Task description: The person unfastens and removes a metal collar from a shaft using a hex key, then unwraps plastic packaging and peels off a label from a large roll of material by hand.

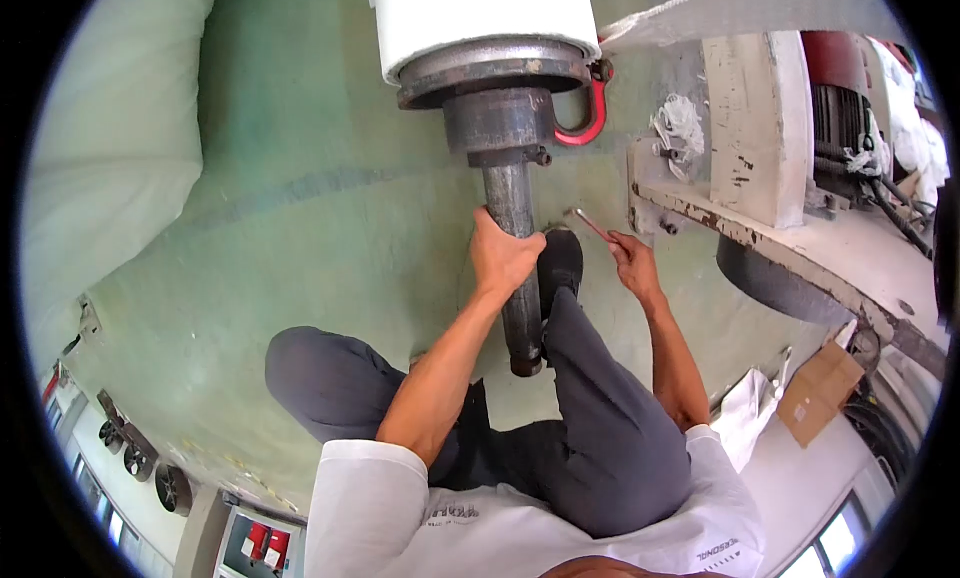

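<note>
My left hand [505, 256] is wrapped round the dark metal shaft [511, 200], which sticks out from a collar [498, 120] and a round flange [490, 70] at the end of a large white roll [485, 16]. To the right, my right hand [634, 264] grips a slim wrench [594, 224] by its handle, its head pointing up and left, apart from the shaft. A small bolt [543, 157] stands out from the collar's lower edge. Beside the flange hangs a red hook-shaped piece [590, 118].
A pale machine frame [760, 128] with chipped edges stands at the right, with white string [680, 128] by it. A cardboard box [820, 391] lies at the lower right. Large white wrapped material [120, 128] fills the left. My shoe [562, 263] is beside the shaft.
</note>
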